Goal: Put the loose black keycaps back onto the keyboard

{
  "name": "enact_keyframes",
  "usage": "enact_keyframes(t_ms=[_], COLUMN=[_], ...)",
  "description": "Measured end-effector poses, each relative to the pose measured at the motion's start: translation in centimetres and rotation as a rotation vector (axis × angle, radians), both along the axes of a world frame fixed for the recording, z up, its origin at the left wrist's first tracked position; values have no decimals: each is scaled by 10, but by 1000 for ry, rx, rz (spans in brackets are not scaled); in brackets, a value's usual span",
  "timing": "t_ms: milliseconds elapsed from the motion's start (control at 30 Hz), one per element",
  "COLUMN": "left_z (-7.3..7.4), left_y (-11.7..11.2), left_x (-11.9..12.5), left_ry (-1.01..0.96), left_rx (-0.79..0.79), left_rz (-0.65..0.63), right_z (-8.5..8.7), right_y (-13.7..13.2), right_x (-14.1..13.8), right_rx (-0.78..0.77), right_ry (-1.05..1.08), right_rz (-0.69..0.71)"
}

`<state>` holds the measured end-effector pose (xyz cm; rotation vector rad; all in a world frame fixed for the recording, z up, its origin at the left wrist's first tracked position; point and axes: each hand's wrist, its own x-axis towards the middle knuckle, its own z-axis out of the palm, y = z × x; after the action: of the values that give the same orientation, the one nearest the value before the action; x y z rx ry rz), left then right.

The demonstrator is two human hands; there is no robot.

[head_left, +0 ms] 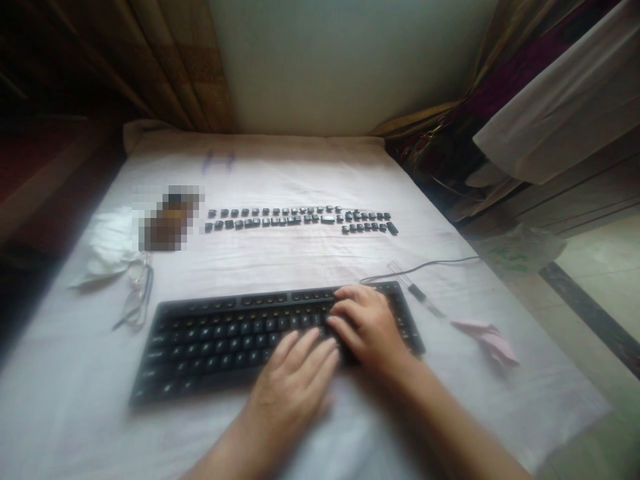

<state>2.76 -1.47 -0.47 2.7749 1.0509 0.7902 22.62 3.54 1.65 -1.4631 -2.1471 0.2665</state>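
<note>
A black keyboard [220, 347] lies slightly tilted across the cloth. Its lower rows carry lettered keycaps, while the upper rows look bare of caps. My left hand [300, 370] rests over the lower middle keys, fingers stretched out. My right hand [367, 323] lies on the right part of the keyboard, fingers apart and a little bent, hiding the keys beneath. I see nothing held in either hand. Beyond the keyboard, loose black keycaps [275, 221] are laid out in rows on the cloth.
A cable [425, 265] runs right from the keyboard. Near it lie a thin tool with a black grip [417, 292] and a pink cloth [487, 341]. At left are eyeglasses [137, 293], a crumpled white item [107, 243] and a pixelated brown object [167, 223]. The white sheet [250, 167] is wrinkled.
</note>
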Motion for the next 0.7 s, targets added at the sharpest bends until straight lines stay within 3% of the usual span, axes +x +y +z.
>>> enact_keyframes(t_ms=[700], left_z=[3], left_y=[0], left_x=[5], left_ry=[-9], left_rx=[-4], left_rz=[54], right_z=[3], right_y=[6], right_x=[-2], right_rx=[-79], right_ry=[-28], right_rz=[2])
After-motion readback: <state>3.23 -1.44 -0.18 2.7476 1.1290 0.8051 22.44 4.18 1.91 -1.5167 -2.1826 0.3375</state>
